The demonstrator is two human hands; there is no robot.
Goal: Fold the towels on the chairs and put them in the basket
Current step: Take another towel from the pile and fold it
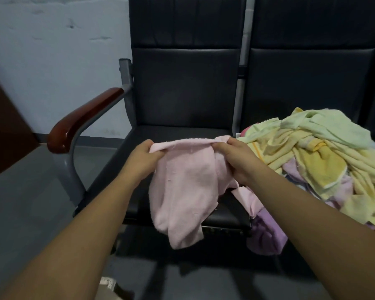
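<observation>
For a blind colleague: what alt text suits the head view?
A person's left hand and right hand grip the top edge of a pink towel, which hangs over a black chair seat. A pile of yellow, green and purple towels lies on the next seat.

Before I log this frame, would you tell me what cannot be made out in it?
All in the head view:
basket: not in frame; its place is unknown.
pile: the right edge cuts it and top towels cover lower ones, so no count.
pink towel: the left hand and right hand cover its top corners.
white object at the bottom edge: cut off, unidentifiable.
</observation>
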